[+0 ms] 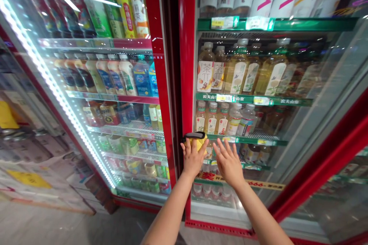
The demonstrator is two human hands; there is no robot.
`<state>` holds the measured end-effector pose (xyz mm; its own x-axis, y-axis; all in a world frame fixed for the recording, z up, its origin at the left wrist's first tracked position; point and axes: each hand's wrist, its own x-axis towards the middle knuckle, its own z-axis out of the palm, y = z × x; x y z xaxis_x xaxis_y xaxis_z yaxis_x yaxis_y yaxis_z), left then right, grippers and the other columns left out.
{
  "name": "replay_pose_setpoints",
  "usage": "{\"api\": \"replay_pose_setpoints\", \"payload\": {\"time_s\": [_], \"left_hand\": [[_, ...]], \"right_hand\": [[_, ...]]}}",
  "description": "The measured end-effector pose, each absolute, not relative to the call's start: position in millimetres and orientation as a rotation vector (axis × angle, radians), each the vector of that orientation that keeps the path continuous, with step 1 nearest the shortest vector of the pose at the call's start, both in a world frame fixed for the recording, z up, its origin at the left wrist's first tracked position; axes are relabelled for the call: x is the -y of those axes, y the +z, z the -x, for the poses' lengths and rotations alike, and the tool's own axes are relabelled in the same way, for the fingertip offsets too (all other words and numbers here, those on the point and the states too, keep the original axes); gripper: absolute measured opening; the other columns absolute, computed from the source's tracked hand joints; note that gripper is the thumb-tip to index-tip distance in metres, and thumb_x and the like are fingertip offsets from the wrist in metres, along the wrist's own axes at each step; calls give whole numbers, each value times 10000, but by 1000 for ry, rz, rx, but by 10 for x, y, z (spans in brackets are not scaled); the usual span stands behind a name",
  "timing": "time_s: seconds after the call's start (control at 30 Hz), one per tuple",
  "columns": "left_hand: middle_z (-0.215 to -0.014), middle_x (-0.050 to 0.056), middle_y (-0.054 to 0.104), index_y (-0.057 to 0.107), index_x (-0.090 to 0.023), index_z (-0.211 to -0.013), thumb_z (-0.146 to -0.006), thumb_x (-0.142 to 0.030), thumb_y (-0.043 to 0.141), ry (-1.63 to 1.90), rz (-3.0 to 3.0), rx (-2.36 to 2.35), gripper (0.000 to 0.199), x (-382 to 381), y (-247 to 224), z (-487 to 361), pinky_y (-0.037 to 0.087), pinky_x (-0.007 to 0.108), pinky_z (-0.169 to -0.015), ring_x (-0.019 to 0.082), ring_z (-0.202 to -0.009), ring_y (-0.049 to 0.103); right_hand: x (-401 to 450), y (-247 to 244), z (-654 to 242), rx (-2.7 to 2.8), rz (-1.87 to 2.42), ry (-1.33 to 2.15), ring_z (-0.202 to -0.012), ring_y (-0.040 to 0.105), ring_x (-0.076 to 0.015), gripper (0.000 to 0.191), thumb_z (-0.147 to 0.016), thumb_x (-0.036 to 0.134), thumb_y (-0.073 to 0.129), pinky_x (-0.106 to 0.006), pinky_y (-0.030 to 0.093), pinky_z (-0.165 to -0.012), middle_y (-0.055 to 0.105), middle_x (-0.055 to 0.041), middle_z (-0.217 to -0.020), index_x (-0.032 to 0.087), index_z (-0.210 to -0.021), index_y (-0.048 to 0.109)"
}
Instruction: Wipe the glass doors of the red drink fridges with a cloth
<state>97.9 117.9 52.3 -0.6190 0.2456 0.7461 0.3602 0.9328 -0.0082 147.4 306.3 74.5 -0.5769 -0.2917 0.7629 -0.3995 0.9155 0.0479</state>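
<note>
Both arms reach forward to a red-framed glass-door cooler. My left hand (pixel 193 159) is spread near the black-and-yellow padded door handle (pixel 195 136), its fingertips over the lower yellow part; whether they press on it cannot be made out. To its right, my right hand (pixel 229 162) has its fingers apart in front of the glass, with nothing in it. Behind the glass, small bottles (pixel 212 119) line a shelf just above the hands, and taller tea bottles (pixel 206 69) stand one shelf higher.
Another lit cooler (pixel 161 84) with rows of drinks stands on the left. A red door frame (pixel 319 160) crosses the lower right. Shelving with a yellow sign (pixel 28 178) is at the far left, above grey floor (pixel 115 227).
</note>
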Motion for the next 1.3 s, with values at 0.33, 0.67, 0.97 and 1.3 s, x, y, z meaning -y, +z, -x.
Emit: {"api": "replay_pose_setpoints", "payload": {"time_s": [0.33,0.67,0.97,1.3], "left_hand": [[-1556,229,484,440,-162,-1543,-928,-443,669,-101,380,2246,714,-1254,375,-868,176,692,-1243,436,-1528,298],[-1519,87,567,470,-395,-1514,-936,-371,673,-5,736,2381,613,-1051,394,-919,146,630,-1275,298,-1475,448],[-1544,149,513,515,-357,-1496,-924,-397,680,-149,515,2288,596,-1783,435,-861,183,669,-1250,375,-1482,418],[-1500,154,558,615,-306,-1406,-928,-335,674,-145,387,2313,482,-1489,364,-904,224,651,-1247,365,-1455,457]], "right_hand": [[-3215,583,-1457,2293,-473,128,-1546,304,-298,826,-918,80,482,-558,262,-1250,335,-79,-1662,216,-1658,142],[-3542,260,-1617,2312,-594,148,-1544,309,-291,821,-933,28,428,-560,333,-1221,357,-83,-1654,240,-1660,109],[-3887,270,-1679,2297,-441,182,-1561,250,-312,846,-958,54,436,-606,318,-1218,296,-98,-1675,271,-1657,13],[-4321,283,-1724,2330,-434,164,-1577,201,-299,804,-938,51,449,-610,271,-1243,313,-86,-1672,245,-1657,145]]}}
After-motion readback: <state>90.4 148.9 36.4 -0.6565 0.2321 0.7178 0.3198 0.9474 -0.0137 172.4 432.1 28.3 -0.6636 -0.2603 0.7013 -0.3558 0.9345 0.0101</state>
